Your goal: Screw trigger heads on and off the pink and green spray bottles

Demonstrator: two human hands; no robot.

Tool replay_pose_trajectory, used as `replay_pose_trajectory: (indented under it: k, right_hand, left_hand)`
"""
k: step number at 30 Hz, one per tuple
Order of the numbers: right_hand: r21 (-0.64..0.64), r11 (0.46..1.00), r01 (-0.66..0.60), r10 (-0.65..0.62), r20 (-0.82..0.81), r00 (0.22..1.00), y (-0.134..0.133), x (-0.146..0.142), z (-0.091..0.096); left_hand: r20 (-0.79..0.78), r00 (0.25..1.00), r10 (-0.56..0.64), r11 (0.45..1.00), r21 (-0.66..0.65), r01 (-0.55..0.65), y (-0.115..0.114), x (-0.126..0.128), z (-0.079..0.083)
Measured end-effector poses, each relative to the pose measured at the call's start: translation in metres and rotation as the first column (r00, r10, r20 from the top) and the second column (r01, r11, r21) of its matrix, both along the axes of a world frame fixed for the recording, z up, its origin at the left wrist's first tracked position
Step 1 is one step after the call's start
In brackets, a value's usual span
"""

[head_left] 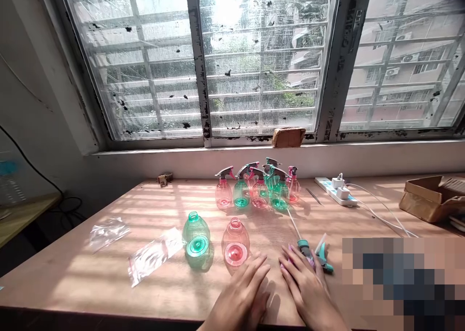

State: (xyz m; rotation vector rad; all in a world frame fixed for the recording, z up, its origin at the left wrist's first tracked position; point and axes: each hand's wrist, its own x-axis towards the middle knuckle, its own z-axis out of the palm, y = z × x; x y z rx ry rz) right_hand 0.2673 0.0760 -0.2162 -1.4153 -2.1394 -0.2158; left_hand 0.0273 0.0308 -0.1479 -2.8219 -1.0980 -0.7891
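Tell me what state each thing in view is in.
Green front bottle: upright, uncapped
Pink front bottle: upright, uncapped
Rear bottles: upright, spray heads on
Teal spray head: lying down, detached
Plastic bags: lying flat
Power strip: two adapters plugged in
Cardboard box: open-topped
Left hand: fingers extended
Right hand: over pinkish part

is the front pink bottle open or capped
Open: the front pink bottle shows a bare threaded neck, with nothing fitted on top.

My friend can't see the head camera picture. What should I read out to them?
A person's right hand is by a teal spray head on a sunlit table, the left hand near an open pink bottle, with an open green bottle further left. Behind, pink and green spray bottles stand below a window.
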Motion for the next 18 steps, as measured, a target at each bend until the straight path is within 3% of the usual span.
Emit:
replay_pose_trajectory:
  k: [3, 7, 10, 14, 18]
  right_hand:
    - [0.013, 0.998, 0.066, -0.066, 0.002, 0.998, 0.007, 0.004, -0.004]
    - [-0.018, 0.99, 0.137, -0.136, 0.044, 0.99, 0.026, 0.022, -0.01]
    - [-0.094, 0.98, 0.175, -0.167, 0.081, 0.983, 0.04, 0.03, 0.002]
    - [-0.09, 0.989, 0.116, -0.114, 0.023, 0.993, 0.068, 0.016, 0.054]
    - [-0.055, 0.998, 0.015, -0.017, -0.049, 0.999, 0.13, -0.015, 0.121]
  left_hand:
    - [0.001, 0.995, 0.098, 0.982, -0.165, -0.096, 0.008, 0.003, -0.009]
    - [0.069, 0.962, 0.263, 0.932, -0.277, -0.234, 0.014, -0.004, -0.024]
    - [0.107, 0.925, 0.364, 0.883, -0.357, -0.306, 0.018, -0.008, -0.024]
    - [0.151, 0.874, 0.463, 0.834, -0.409, -0.371, 0.025, -0.017, -0.021]
    - [0.211, 0.841, 0.498, 0.837, -0.373, -0.401, 0.03, -0.029, -0.026]
